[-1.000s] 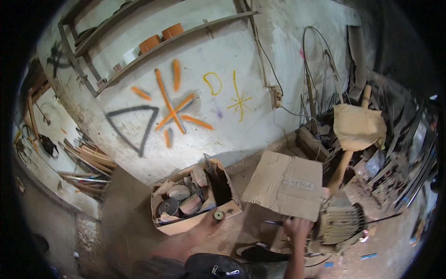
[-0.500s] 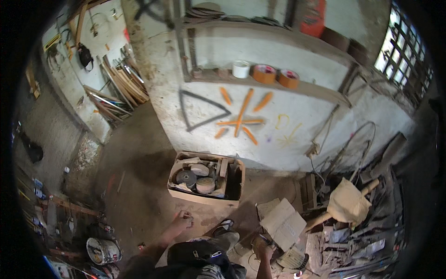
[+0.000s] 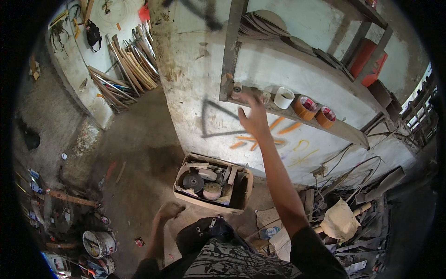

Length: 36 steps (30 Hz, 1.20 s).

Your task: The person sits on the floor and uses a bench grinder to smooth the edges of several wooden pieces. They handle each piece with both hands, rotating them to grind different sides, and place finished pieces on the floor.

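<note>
My right hand [image 3: 254,120] is raised to the wall shelf [image 3: 334,123], its thumb apart from its fingers and nothing seen in it. The fingertips are by a small grey-brown cylinder [image 3: 237,89] at the shelf's left end; whether they touch it is unclear. To the right of the hand stand a white roll [image 3: 283,98] and two rolls of brown tape [image 3: 305,108], [image 3: 326,117]. My left hand [image 3: 171,210] hangs low with its fingers curled in, beside an open cardboard box [image 3: 195,202]. Whatever that hand may hold is hidden. Worn abrasive wheels [image 3: 193,182] lie in the box.
Higher up, thin discs [image 3: 262,25] are stacked beside a red object [image 3: 371,63]. Scrap and a paper-wrapped bundle [image 3: 340,221] crowd the right. A dirty bucket [image 3: 99,244] stands at lower left, and long sticks [image 3: 134,60] lean against the far wall.
My right hand has risen from low by the cardboard pieces on the floor to the shelf. My left hand has drawn back slightly to the left. The view has shifted, and I am closer to the shelf.
</note>
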Each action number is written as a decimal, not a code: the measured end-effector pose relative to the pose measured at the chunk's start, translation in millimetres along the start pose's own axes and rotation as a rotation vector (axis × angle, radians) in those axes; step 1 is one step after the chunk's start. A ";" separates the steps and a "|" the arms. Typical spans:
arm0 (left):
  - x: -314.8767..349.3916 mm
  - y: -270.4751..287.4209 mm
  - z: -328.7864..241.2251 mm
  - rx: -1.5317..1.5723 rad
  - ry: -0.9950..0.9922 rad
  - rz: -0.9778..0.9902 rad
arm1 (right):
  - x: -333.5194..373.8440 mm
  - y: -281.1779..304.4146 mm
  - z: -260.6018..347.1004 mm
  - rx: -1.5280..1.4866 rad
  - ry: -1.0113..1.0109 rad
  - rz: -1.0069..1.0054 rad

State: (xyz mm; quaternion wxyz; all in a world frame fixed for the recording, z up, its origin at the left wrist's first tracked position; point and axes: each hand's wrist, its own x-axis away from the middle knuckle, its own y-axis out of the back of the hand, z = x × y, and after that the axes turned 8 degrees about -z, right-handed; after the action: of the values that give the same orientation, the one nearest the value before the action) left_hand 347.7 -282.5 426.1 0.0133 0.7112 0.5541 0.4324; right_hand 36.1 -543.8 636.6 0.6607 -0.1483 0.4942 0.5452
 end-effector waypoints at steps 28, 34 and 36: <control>87.1 -114.1 76.5 1.044 0.109 0.105 | -65.9 16.6 -84.7 0.756 -0.078 0.672; 107.2 -77.3 33.2 1.227 0.255 -0.690 | -50.5 71.9 -1.7 0.224 -0.441 0.776; 124.3 -71.9 -8.1 1.625 -0.057 -0.836 | -20.7 58.0 37.6 -0.193 -0.562 1.056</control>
State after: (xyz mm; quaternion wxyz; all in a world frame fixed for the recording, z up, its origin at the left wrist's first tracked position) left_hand 288.2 -159.1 469.9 -0.3222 0.2534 0.9000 -0.1483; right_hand 6.0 -507.0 690.9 0.3897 0.2075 0.2558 0.8601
